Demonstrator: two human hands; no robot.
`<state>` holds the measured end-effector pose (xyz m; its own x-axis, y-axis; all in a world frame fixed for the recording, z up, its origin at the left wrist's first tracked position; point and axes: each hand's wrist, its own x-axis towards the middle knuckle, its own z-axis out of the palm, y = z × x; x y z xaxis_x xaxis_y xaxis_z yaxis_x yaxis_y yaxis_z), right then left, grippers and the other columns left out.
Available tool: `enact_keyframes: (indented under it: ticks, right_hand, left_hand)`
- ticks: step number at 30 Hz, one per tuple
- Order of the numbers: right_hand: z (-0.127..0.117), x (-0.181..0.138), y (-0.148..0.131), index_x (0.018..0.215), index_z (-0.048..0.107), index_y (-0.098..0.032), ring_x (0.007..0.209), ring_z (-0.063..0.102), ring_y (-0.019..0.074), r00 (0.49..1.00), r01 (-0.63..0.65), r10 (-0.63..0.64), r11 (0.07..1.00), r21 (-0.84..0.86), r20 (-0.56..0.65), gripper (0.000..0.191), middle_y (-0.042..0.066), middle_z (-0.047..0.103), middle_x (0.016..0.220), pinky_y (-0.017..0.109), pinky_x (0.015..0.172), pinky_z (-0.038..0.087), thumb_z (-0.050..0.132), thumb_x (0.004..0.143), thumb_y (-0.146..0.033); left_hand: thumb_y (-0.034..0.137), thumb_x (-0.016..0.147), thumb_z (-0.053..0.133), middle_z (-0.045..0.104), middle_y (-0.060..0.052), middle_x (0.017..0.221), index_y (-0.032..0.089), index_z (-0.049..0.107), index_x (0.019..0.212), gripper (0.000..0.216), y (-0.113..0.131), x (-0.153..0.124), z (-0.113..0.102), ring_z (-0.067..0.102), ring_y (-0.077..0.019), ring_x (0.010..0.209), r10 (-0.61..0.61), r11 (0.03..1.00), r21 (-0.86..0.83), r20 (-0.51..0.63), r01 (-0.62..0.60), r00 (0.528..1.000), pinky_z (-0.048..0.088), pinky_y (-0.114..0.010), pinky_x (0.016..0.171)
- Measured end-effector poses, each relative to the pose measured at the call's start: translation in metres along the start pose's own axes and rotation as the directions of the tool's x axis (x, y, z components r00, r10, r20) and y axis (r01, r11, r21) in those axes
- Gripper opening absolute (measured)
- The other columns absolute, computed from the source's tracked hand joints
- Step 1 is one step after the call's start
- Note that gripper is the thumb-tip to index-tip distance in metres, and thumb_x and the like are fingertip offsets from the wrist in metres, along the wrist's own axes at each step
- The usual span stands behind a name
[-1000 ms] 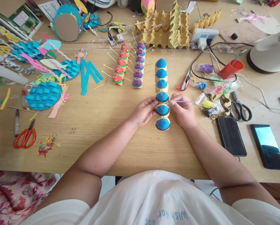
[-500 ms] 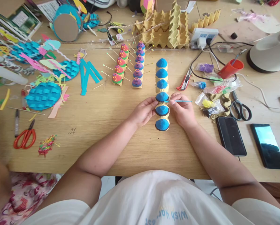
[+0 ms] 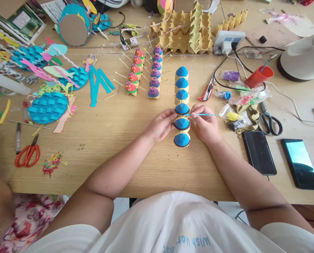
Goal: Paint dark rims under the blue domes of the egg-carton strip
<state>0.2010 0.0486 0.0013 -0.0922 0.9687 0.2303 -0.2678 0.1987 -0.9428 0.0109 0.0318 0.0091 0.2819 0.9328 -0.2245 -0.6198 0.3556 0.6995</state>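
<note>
In front of me lies an egg-carton strip (image 3: 182, 95) with several cups capped in blue. Dark bands run along the lower edges of the three caps nearest me. My left hand (image 3: 164, 125) is closed on the strip's left side, fingers against the third and fourth cups from the front. A thin light-blue stick tool (image 3: 205, 114) is pinched in my right hand (image 3: 206, 123); its tip meets the lower edge of the third blue cap from the front. Beyond to the left stand two finished-looking caterpillar strips, one red and green (image 3: 135, 72), one purple (image 3: 155, 73), with pins sticking out.
Right of the strip lie a red utility knife (image 3: 207, 90), bags of coloured clay (image 3: 234, 116), black scissors (image 3: 269, 121) and two phones (image 3: 259, 153). A red cup (image 3: 259, 77) leans there. Red-handled scissors (image 3: 27, 154) and blue woven paper discs (image 3: 48, 107) are on the left; egg trays (image 3: 178, 33) at the back.
The light-blue tool has shifted very slightly to the right in my right hand. My left hand and the strip have stayed almost in place.
</note>
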Motion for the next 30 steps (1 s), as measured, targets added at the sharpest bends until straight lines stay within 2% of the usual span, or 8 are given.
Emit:
enact_keyframes:
  ticks: [10,20,30]
  right_hand:
    - [0.0012,-0.0005,-0.0004,0.077,0.067,-0.027,0.084,0.057,0.0174,1.000,0.004,-0.004,0.998,-0.061,-0.013,0.045,-0.001,0.062,0.086,0.037,0.082,0.050,0.097,0.078,-0.061]
    - [-0.0023,0.0024,-0.0002,0.075,0.066,-0.027,0.085,0.056,0.0175,1.000,-0.003,0.003,1.000,0.003,0.000,0.047,-0.001,0.061,0.087,0.037,0.084,0.048,0.097,0.075,-0.062]
    - [-0.0046,0.0030,-0.0003,0.077,0.069,-0.028,0.085,0.055,0.0183,1.000,-0.004,0.004,1.000,-0.007,0.007,0.045,-0.001,0.061,0.087,0.036,0.083,0.047,0.097,0.076,-0.063]
  left_hand:
    - [0.020,0.093,0.087,0.080,0.000,0.097,0.018,0.079,0.095,0.008,-0.0002,-0.0006,0.0004,0.073,-0.0125,0.089,-0.031,0.999,0.018,-0.021,0.032,0.999,0.055,-0.028,0.092]
    - [0.016,0.098,0.079,0.083,0.000,0.100,0.019,0.081,0.095,0.005,0.0020,-0.0008,0.0002,0.075,-0.0109,0.088,-0.039,0.999,-0.001,0.008,0.039,0.999,0.055,-0.026,0.089]
    - [0.020,0.094,0.086,0.082,-0.001,0.100,0.019,0.082,0.098,0.005,0.0009,-0.0009,-0.0016,0.076,-0.0126,0.091,-0.040,0.999,0.018,0.016,0.040,0.999,0.056,-0.027,0.093]
